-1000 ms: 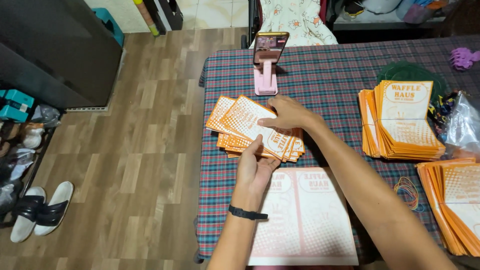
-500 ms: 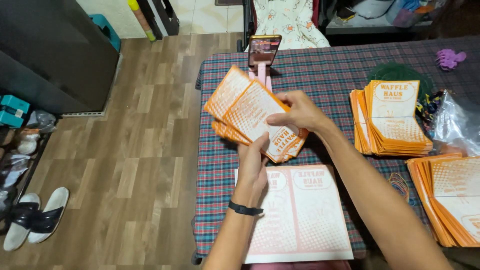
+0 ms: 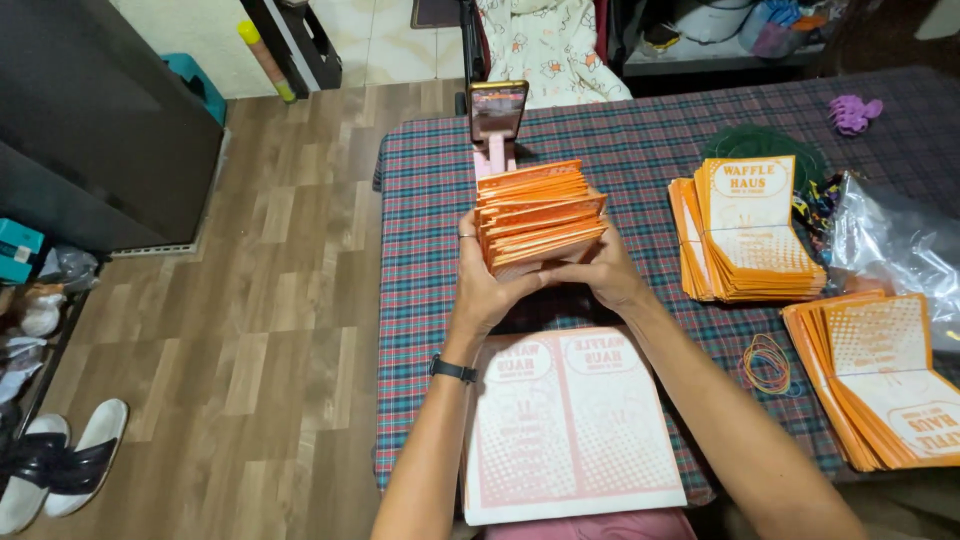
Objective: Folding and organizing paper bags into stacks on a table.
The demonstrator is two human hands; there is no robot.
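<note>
Both hands hold one thick stack of orange paper bags (image 3: 540, 215) on edge, lifted above the plaid-covered table (image 3: 430, 200). My left hand (image 3: 490, 285) grips the stack's left side and underside; a dark band sits on that wrist. My right hand (image 3: 600, 275) supports the stack from the right and below. Under my forearms lies a large flat sheet printed in pale orange (image 3: 570, 425).
A phone on a pink stand (image 3: 497, 125) stands behind the stack. Two more orange bag piles lie at the right (image 3: 745, 230) and at the right edge (image 3: 885, 380). Coloured rubber bands (image 3: 768, 362), a clear plastic bag (image 3: 900, 245) and a purple clip (image 3: 852, 112) lie nearby. Wooden floor and sandals (image 3: 60, 465) are left.
The bags were fanned out on the table under my hands. Both hands have gathered them, lifted them and squared them into one upright stack.
</note>
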